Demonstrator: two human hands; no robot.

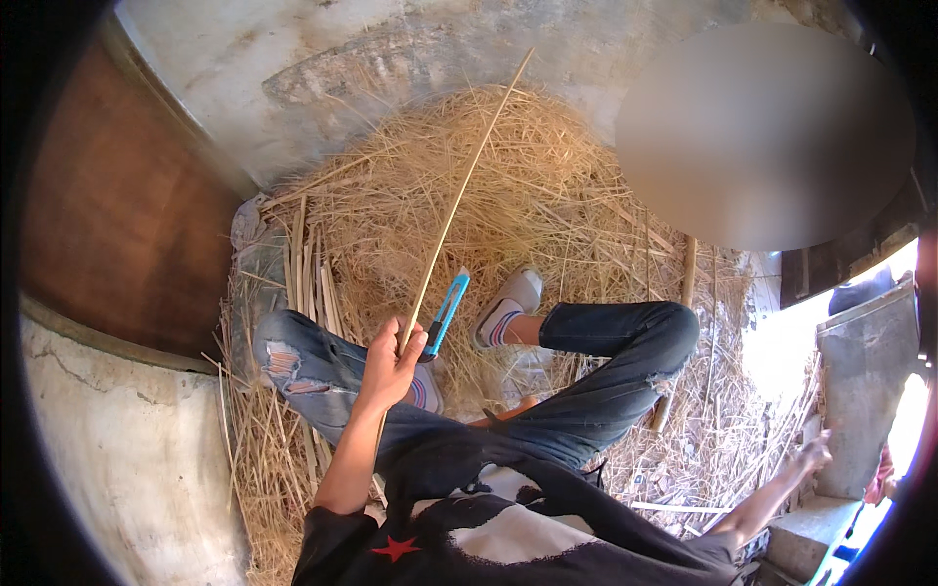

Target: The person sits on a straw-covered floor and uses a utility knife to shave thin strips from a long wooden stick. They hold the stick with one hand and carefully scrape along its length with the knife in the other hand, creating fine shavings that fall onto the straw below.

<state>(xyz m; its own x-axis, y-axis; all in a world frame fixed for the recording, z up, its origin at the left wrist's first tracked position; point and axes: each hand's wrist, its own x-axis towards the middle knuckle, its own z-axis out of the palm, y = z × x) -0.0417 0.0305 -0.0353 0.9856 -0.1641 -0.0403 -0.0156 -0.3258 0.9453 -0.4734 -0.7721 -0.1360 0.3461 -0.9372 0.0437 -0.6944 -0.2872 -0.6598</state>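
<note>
My left hand [391, 359] is closed around a long thin bamboo strip [457, 200], which slants up and to the right past the straw. A light-blue utility knife [449, 311] is held in the same hand beside the strip, its tip pointing up. The strip's lower end runs down along my left forearm. My right arm stretches far out to the right, and my right hand [809, 455] is next to a grey block. That hand is small and smeared, so its fingers cannot be made out.
Beneath and beyond my bent legs spreads a heap of straw-like shavings [532, 156]. Longer split pieces [305, 259] lie at its left side. A thicker pole [690, 273] rests on the right. A brown panel [127, 205] and pale walls surround the heap. A grey slab [862, 386] stands at right.
</note>
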